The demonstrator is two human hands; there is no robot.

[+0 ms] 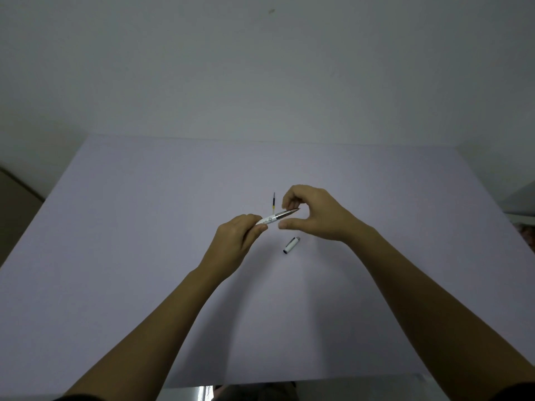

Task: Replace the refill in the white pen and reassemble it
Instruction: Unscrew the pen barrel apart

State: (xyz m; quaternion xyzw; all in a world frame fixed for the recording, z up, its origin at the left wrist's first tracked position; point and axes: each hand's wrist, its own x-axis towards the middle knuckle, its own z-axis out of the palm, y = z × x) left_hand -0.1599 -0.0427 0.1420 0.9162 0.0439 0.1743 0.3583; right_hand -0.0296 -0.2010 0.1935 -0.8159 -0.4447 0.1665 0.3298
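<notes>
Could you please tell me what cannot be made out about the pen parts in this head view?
- White pen: rear end hidden inside left hand.
- Pen tip: partly behind right hand fingers; contact unclear.
- Refill: too small to judge ink level.
- Cap: details too small.

The pen (275, 217) has a white barrel that looks like glossy plastic with a faint printed pattern, and a front section at its 2 o'clock end that looks like polished silver metal. The cap (291, 245), at 5 o'clock from the pen, is glossy white with a dark rim and a shiny metallic end. The refill (274, 202), at 12 o'clock, appears a thin, dark plastic tube. The table (144, 227) is matt, smooth, pale lilac, like paper. The wall (260, 68) is matt.
</notes>
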